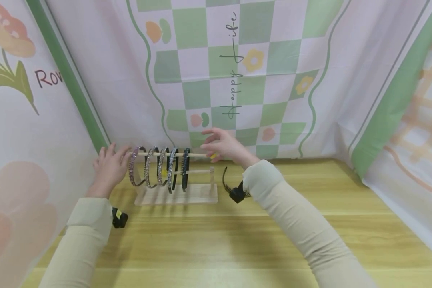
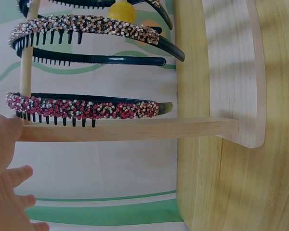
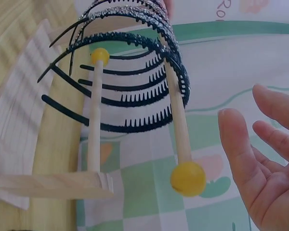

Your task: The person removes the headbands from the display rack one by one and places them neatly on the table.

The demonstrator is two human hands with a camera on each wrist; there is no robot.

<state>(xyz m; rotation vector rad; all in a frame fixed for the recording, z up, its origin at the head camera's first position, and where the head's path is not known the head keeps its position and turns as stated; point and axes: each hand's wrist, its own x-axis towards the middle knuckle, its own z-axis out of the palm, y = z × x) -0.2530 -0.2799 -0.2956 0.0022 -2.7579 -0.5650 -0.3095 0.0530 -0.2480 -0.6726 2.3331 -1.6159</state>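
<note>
"What's the head view showing?"
"A wooden rack (image 1: 201, 196) is standing near the table's (image 1: 201, 244) back-left corner; five headbands (image 1: 160, 165) are hanging from its upper rod (image 1: 198, 154), another headband (image 1: 225, 179) is lying to its right."
"And the left wrist view?"
"The left hand (image 2: 4, 195) is touching the upright's (image 2: 125, 130) top end, fingers loosely spread, gripping nothing."
"The right?"
"The right hand (image 3: 275, 190) is hovering beside the yellow knob (image 3: 188, 178), fingers parted, empty."
</note>
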